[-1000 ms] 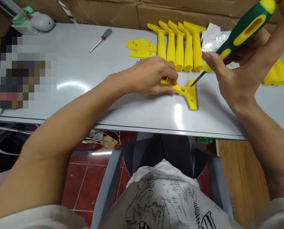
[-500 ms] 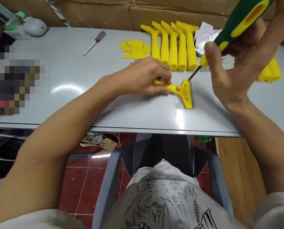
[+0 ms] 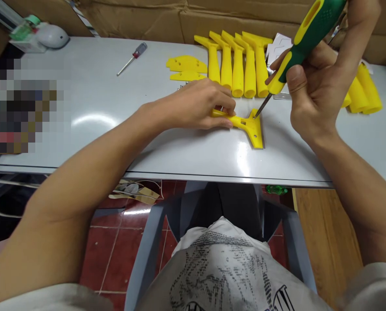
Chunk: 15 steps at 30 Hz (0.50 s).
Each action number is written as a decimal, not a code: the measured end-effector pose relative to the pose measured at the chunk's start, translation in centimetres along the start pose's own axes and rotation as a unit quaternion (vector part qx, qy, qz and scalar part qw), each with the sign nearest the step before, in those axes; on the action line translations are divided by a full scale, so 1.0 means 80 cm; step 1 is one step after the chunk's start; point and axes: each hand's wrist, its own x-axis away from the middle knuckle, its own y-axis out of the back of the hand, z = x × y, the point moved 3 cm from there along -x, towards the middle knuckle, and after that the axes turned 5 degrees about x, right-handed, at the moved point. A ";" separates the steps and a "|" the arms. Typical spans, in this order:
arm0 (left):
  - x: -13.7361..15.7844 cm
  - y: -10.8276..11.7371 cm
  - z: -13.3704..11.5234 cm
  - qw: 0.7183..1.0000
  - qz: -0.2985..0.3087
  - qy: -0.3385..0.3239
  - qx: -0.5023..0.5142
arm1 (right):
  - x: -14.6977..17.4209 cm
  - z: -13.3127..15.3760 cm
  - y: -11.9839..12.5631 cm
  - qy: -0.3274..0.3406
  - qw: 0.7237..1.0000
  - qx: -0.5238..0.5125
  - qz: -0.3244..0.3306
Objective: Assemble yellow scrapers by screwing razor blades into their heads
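Yellow plastic formed the T-headed scraper (image 3: pixel 253 129) at twelve o'clock, pinched by our left hand (image 3: pixel 208 106); our right hand (image 3: pixel 322 90) gripped the green-and-yellow-handled metal screwdriver (image 3: pixel 299 54), whose slant risked its tip slipping.

Around the handle row (image 3: pixel 237 71) on the table (image 3: pixel 92 90) are the scraper (image 3: pixel 253 128) in front, plates (image 3: pixel 189 64) just left, a loose screwdriver (image 3: pixel 132 57) farther left, other handles (image 3: pixel 363 93) to the right, cardboard (image 3: pixel 147 21) behind

The left hand (image 3: pixel 208 103) hides one end of the yellow scraper (image 3: pixel 254 127). The top edge cuts the green screwdriver (image 3: pixel 309 41) short.
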 end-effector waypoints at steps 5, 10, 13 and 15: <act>0.000 0.001 0.000 1.000 0.001 -0.002 -0.007 | 0.002 -0.004 -0.002 -0.008 1.000 0.007 0.011; 0.000 0.001 0.000 1.000 0.000 -0.001 0.002 | -0.002 -0.009 0.000 -0.002 1.000 0.003 0.031; 0.000 0.001 0.000 1.000 -0.003 0.002 0.008 | -0.006 0.007 0.010 0.028 0.999 -0.011 0.016; 0.000 0.001 0.000 1.000 -0.003 0.003 0.011 | -0.007 0.027 0.020 0.028 0.998 -0.039 -0.029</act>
